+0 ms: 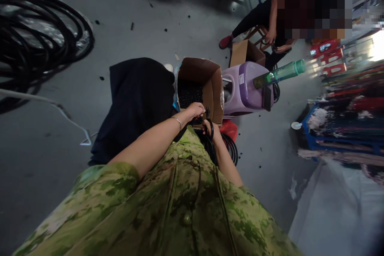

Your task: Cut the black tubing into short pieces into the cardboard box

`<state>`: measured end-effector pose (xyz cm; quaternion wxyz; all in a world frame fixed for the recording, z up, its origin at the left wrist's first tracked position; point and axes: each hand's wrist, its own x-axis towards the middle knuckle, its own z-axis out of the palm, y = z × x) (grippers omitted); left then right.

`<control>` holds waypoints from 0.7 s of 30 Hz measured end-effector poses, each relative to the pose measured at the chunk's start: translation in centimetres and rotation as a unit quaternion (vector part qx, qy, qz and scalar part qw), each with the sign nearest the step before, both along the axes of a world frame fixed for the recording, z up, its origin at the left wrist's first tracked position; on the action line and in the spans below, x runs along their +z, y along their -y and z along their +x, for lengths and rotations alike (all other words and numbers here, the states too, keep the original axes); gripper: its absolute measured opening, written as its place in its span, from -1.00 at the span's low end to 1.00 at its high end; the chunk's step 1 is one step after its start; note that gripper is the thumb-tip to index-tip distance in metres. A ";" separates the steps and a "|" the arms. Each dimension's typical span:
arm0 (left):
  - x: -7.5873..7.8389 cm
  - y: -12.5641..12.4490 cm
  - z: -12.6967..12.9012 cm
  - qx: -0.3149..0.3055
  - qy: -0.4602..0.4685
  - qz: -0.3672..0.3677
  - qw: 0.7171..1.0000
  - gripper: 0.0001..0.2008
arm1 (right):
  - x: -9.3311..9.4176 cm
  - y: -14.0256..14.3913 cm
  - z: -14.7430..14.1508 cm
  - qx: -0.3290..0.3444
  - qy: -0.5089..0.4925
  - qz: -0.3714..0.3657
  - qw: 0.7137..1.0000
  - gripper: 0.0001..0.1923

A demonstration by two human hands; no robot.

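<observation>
I see my left hand (195,110) and right hand (210,128) pinched together on a black cable (210,122), its coil (231,148) hanging below the grip, just before the open cardboard box (214,84) of black pieces.

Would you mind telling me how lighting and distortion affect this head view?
Head view: strongly tilted and wide-angle warped; glare blows out the right edge beyond the green bottle; the cardboard box interior is dim, and the left hand and right hand sit in shade.
</observation>
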<state>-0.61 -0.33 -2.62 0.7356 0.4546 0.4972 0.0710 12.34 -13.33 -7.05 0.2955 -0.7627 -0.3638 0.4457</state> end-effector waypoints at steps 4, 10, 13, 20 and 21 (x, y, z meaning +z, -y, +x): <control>0.0 -0.1 -0.1 0.006 -0.019 0.004 1.000 -0.89 | -0.5 0.0 -0.1 0.036 0.078 -0.001 0.996 -0.46; -0.3 -0.1 0.1 0.019 -0.003 -0.008 1.000 -0.83 | -1.4 0.6 -0.6 0.007 0.130 0.031 0.991 -0.48; -0.2 -0.1 0.1 0.030 0.003 -0.008 1.000 -0.82 | -1.5 0.7 -0.7 0.003 0.139 0.038 0.990 -0.48; 0.1 -0.1 0.1 0.038 0.004 -0.010 0.999 -0.82 | -1.6 0.6 -0.8 -0.006 0.151 0.045 0.987 -0.48; 0.2 -0.1 0.1 0.038 0.003 -0.011 0.999 -0.82 | -1.5 0.6 -0.9 -0.008 0.148 0.044 0.988 -0.49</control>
